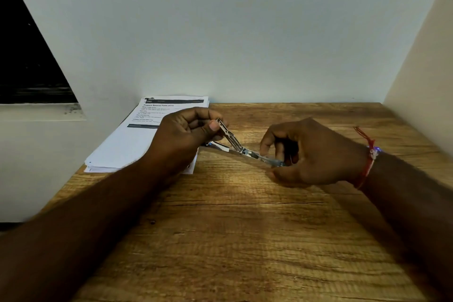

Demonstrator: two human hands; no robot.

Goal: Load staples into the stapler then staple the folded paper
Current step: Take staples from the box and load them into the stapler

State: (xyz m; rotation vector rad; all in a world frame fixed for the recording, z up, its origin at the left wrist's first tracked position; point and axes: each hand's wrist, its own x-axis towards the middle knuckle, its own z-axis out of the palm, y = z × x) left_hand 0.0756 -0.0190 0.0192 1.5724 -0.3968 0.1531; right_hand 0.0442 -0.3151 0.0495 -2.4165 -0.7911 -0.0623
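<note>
The stapler (250, 154), small rigid bright metal judged light and slippery, is held hinged open over the worktop (245, 228), left grip (188, 135) pinching its raised arm, right grip (311, 154) curled round the opposite end; best held by its flat sides near the hinge.

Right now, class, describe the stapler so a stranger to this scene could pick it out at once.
Start at the wooden table, whose far left corner holds a stack of printed paper. Over its middle, the left hand and right hand hold the stapler between them. It is the only shiny metal thing, hinged open in a V.
</note>
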